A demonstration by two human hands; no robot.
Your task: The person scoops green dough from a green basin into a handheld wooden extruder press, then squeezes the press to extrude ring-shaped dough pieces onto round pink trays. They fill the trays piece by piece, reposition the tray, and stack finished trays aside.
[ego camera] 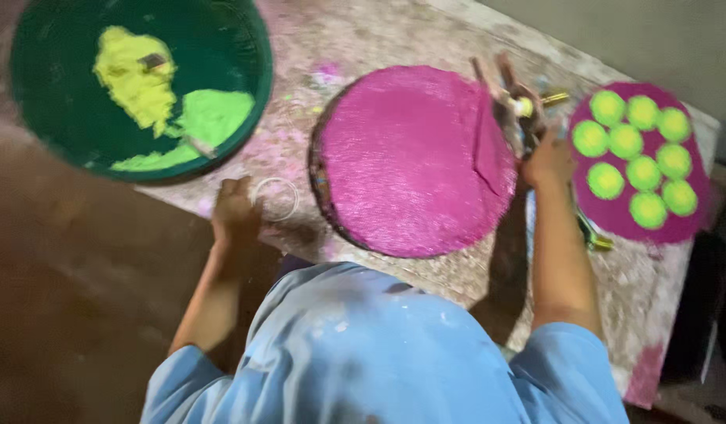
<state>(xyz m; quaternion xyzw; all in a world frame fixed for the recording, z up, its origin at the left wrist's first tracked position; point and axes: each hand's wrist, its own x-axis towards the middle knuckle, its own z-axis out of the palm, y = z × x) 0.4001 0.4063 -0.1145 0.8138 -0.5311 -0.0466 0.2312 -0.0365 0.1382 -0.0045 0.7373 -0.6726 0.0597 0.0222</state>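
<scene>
— What is the left hand (235, 210) doing?

— It rests on the powder-stained stone tabletop (426, 31), fingers curled loosely inward, with a thin clear ring (276, 198) lying just beside its knuckles. It seems to touch the ring's near edge, though the blur makes that hard to confirm; I cannot tell whether it grips anything.

— And the right hand (548, 161)?

— Closed around a slim tool with a brass-coloured end (553, 98) that sticks out beyond its fingers. The exact shape of the tool is too smeared to read.

— What lies between the two hands?

— A large round disc covered in glittery magenta powder (414, 161), flat on the table. The right hand sits at its outer edge, where a fold or ridge shows in the powder.

— Anything past the right hand?

— A smaller magenta round (641, 165) bearing nine lime-green dots, just beyond the wrist's outer side.

— And beyond the left hand?

— A dark green round basin (245, 47) holding heaps of yellow and light green powder, well apart from the fingers.
</scene>
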